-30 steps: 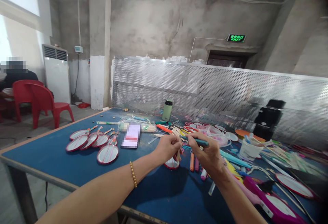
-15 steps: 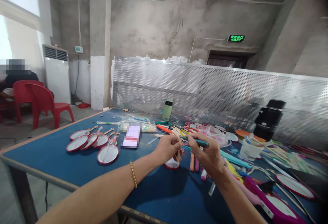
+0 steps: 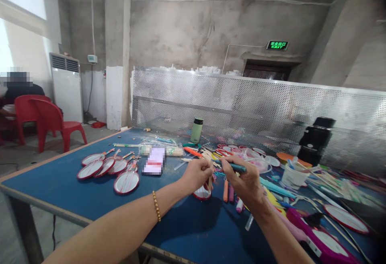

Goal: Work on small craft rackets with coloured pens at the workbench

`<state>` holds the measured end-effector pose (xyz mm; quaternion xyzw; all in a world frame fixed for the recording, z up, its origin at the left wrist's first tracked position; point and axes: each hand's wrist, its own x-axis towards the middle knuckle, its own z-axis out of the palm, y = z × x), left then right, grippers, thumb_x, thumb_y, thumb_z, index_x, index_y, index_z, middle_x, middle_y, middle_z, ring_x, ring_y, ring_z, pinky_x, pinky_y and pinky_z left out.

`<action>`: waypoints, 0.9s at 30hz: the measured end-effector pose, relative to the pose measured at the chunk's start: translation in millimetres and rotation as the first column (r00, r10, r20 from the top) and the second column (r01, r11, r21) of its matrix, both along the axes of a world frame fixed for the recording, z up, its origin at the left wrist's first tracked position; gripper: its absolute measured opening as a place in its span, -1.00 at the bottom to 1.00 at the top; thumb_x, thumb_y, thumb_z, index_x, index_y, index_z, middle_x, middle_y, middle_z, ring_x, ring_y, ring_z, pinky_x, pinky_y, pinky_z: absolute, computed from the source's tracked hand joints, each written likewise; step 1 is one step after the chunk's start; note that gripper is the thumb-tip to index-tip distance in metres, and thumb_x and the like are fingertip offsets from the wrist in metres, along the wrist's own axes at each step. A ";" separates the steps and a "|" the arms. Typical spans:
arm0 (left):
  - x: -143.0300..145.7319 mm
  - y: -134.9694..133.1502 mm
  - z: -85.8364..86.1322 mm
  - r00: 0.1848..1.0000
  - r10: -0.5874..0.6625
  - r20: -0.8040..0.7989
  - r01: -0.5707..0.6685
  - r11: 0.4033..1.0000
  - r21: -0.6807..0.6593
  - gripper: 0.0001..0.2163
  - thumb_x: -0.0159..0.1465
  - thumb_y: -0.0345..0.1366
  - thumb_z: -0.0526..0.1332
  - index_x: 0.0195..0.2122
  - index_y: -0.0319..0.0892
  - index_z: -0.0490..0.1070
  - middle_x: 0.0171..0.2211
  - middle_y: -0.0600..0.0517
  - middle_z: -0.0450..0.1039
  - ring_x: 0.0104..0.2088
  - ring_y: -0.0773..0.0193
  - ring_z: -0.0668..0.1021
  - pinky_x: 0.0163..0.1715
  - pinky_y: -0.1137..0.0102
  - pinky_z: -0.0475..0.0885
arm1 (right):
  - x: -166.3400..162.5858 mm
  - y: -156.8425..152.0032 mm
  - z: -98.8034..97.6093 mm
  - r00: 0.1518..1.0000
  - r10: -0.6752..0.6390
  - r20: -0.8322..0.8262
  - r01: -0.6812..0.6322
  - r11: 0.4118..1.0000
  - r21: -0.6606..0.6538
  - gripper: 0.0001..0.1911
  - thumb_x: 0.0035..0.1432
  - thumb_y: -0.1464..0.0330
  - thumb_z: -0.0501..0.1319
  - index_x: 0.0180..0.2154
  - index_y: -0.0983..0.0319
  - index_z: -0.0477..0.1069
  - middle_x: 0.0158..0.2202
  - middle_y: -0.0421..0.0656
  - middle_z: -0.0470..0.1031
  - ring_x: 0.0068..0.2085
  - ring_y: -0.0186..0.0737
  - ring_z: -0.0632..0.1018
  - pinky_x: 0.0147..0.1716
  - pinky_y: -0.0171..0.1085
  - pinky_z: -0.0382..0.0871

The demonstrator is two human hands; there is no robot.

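Observation:
My left hand (image 3: 197, 174), with a gold bead bracelet (image 3: 156, 206) at the wrist, pinches a flat wooden stick (image 3: 210, 185). Just below it is a round white disc with a red rim (image 3: 202, 194), partly hidden by the fingers; whether the stick is fixed to it I cannot tell. My right hand (image 3: 243, 177) is closed round a teal marker pen (image 3: 239, 168), its tip pointing left toward the stick. Orange and purple markers (image 3: 226, 191) lie beside the right hand. Several similar red-rimmed discs on sticks (image 3: 126, 181) overlap on the left of the table.
A phone (image 3: 154, 161) lies left of my hands, before a green bottle (image 3: 196, 130). Rightward are a white cup (image 3: 293, 178), a black device (image 3: 316, 141), loose sticks and a magenta object (image 3: 319, 238). Perforated metal panel (image 3: 256, 103) stands behind. A person (image 3: 24, 91) sits far left near red chairs (image 3: 57, 121).
Both hands keep almost the same place and grip, with the marker pen still at the stick. The view has shifted very slightly.

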<state>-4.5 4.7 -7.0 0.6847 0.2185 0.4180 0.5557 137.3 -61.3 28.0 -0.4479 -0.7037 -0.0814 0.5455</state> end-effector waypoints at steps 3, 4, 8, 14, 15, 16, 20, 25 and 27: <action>-0.3 -0.3 0.3 1.000 -0.003 0.001 0.003 1.000 0.004 -0.88 0.15 -0.34 0.12 -0.53 -0.18 0.29 -0.65 0.11 0.42 -0.72 0.34 0.47 -0.72 0.48 0.36 | 0.7 0.9 -2.2 1.000 0.019 -0.010 -0.019 0.999 -0.033 -0.74 0.25 0.21 0.16 -0.39 0.21 0.49 -0.46 -0.16 0.52 -0.48 -0.27 0.55 -0.57 -0.37 0.36; -0.3 -0.3 0.2 1.000 -0.002 0.001 0.002 1.000 0.004 -0.88 0.16 -0.34 0.12 -0.52 -0.18 0.29 -0.65 0.11 0.42 -0.72 0.35 0.47 -0.72 0.49 0.36 | 0.9 1.0 -2.7 1.000 0.021 -0.013 -0.022 0.999 -0.039 -0.74 0.26 0.21 0.16 -0.39 0.21 0.49 -0.45 -0.16 0.52 -0.48 -0.27 0.55 -0.57 -0.37 0.36; 0.3 0.0 -0.9 1.000 0.003 0.000 -0.003 1.000 0.001 -0.88 0.15 -0.34 0.12 -0.52 -0.19 0.31 -0.64 0.10 0.43 -0.72 0.35 0.47 -0.72 0.49 0.37 | 1.1 0.0 -2.3 0.999 0.013 -0.032 -0.014 0.999 -0.042 -0.73 0.27 0.21 0.15 -0.37 0.22 0.50 -0.45 -0.14 0.53 -0.48 -0.27 0.55 -0.58 -0.37 0.35; 0.4 0.6 -2.3 1.000 0.007 0.002 -0.007 1.000 0.003 -0.90 0.14 -0.35 0.12 -0.51 -0.19 0.31 -0.63 0.10 0.44 -0.72 0.34 0.49 -0.74 0.49 0.37 | 1.2 1.4 -2.9 1.000 0.011 0.002 -0.011 1.000 -0.011 -0.74 0.26 0.23 0.17 -0.39 0.22 0.50 -0.45 -0.15 0.54 -0.46 -0.28 0.55 -0.54 -0.37 0.37; 0.4 0.7 -2.4 1.000 0.007 0.003 -0.007 1.000 0.006 -0.89 0.15 -0.34 0.12 -0.51 -0.19 0.31 -0.63 0.10 0.44 -0.71 0.34 0.49 -0.74 0.49 0.37 | 1.2 1.9 -3.3 1.000 0.011 0.007 -0.011 1.000 -0.008 -0.75 0.25 0.24 0.17 -0.40 0.21 0.50 -0.46 -0.16 0.53 -0.47 -0.28 0.55 -0.52 -0.37 0.38; 0.3 0.7 -2.5 1.000 0.008 0.003 -0.008 1.000 0.007 -0.88 0.15 -0.33 0.12 -0.51 -0.19 0.31 -0.63 0.10 0.44 -0.71 0.33 0.49 -0.74 0.49 0.37 | 1.2 2.3 -3.5 1.000 0.008 0.008 -0.008 1.000 -0.003 -0.75 0.25 0.24 0.17 -0.40 0.21 0.50 -0.46 -0.16 0.53 -0.46 -0.28 0.55 -0.51 -0.36 0.38; 0.0 1.0 -2.6 1.000 0.018 -0.002 -0.018 1.000 0.005 -0.89 0.15 -0.33 0.13 -0.51 -0.20 0.32 -0.63 0.09 0.45 -0.71 0.34 0.50 -0.72 0.49 0.39 | 1.5 3.2 -2.8 1.000 -0.014 -0.001 0.014 0.999 0.033 -0.75 0.24 0.25 0.17 -0.41 0.22 0.50 -0.48 -0.17 0.53 -0.46 -0.27 0.53 -0.46 -0.34 0.39; -0.5 0.2 -1.0 1.000 0.014 -0.012 -0.014 1.000 0.000 -0.89 0.16 -0.34 0.12 -0.50 -0.20 0.32 -0.62 0.09 0.46 -0.70 0.34 0.50 -0.71 0.49 0.40 | 1.7 4.8 -2.0 1.000 -0.018 0.014 0.017 0.999 0.049 -0.76 0.21 0.27 0.18 -0.42 0.23 0.51 -0.48 -0.16 0.55 -0.46 -0.28 0.53 -0.42 -0.32 0.38; -0.5 -0.3 -0.4 1.000 0.015 -0.013 -0.015 1.000 -0.002 -0.89 0.16 -0.35 0.12 -0.50 -0.20 0.32 -0.62 0.10 0.45 -0.70 0.34 0.50 -0.72 0.49 0.39 | 1.7 5.0 -2.3 1.000 -0.014 0.019 0.013 0.999 0.048 -0.77 0.22 0.27 0.18 -0.41 0.23 0.51 -0.46 -0.16 0.56 -0.43 -0.26 0.54 -0.40 -0.32 0.39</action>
